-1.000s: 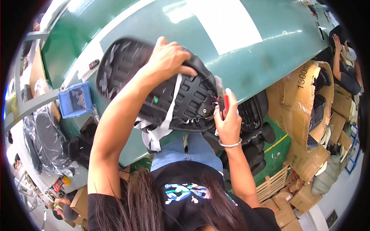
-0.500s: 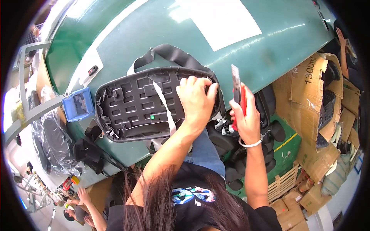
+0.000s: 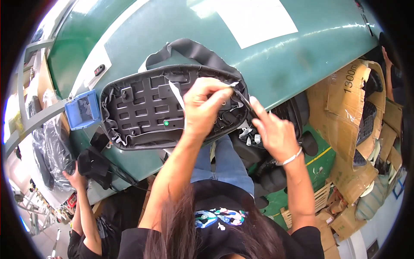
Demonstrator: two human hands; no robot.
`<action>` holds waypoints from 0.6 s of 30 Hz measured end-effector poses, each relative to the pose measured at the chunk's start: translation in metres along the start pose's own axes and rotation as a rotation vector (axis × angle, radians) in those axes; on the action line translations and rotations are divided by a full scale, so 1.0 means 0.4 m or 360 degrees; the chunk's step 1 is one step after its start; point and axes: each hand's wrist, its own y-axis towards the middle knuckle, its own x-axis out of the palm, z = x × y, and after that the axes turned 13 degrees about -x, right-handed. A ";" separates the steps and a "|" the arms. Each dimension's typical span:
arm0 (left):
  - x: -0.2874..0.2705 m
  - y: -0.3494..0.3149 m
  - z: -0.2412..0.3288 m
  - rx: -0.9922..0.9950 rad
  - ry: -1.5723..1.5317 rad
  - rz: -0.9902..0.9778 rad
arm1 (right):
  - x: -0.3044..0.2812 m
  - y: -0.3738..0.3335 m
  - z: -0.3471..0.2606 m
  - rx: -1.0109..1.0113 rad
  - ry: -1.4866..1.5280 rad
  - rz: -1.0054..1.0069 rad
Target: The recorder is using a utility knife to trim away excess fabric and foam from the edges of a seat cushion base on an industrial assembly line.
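Observation:
A black moulded seat panel [image 3: 151,101] lies ribbed side up on the green table, with gathered black fabric [image 3: 113,134] folded over its rim. At the panel's right end, my left hand [image 3: 202,105] pinches the fabric edge, where a small whitish piece shows at the fingertips. My right hand [image 3: 278,134] is closed around a utility knife [image 3: 244,99], its tip close to my left fingers. The knife's red handle is mostly hidden in my grip. A white strip [image 3: 176,94] runs across the panel and passes under my left hand. A wide dark strap [image 3: 189,46] loops beyond the far rim.
A blue bin [image 3: 83,110] stands left of the panel, near a small black device [image 3: 99,69]. White paper [image 3: 258,19] lies on the far table. Black seat parts [image 3: 276,177] and a torn cardboard box [image 3: 334,97] are at right. A co-worker's hand [image 3: 76,178] touches plastic-wrapped parts at left.
My right hand has lowered the knife from upright to the panel's right rim. My left hand has shifted slightly left and now pinches the fabric. The co-worker's arm has reached up to the wrapped parts.

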 end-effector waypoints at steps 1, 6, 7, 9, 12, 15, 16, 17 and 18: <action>-0.023 -0.007 0.023 -0.0255 -0.0468 -0.0086 | -0.003 -0.019 -0.034 0.0055 0.0039 0.0029; -0.055 0.006 0.055 -0.0492 -0.1174 -0.0565 | 0.026 -0.029 -0.150 0.0394 0.0158 0.0165; -0.051 0.014 0.094 -0.0483 -0.0625 -0.0659 | 0.014 -0.009 -0.148 0.0421 0.0111 0.0147; -0.035 0.045 0.157 0.0435 0.1379 -0.0471 | -0.006 0.018 -0.127 0.0383 0.0133 0.0137; 0.014 0.060 0.186 0.0525 0.2245 -0.0749 | -0.013 0.032 -0.127 0.0484 0.0131 0.0113; -0.005 0.123 0.130 0.0958 0.2255 -0.1103 | 0.015 0.028 -0.146 0.0520 0.0210 0.0251; -0.022 0.153 0.112 0.0900 0.1831 -0.1128 | 0.025 0.036 -0.168 0.0613 0.0200 0.0226; -0.038 0.169 0.091 0.0834 0.1410 -0.1135 | 0.037 0.048 -0.193 0.0705 0.0189 0.0199; -0.036 0.167 0.090 0.0846 0.1270 -0.1123 | 0.040 0.051 -0.213 0.0700 0.0098 0.0209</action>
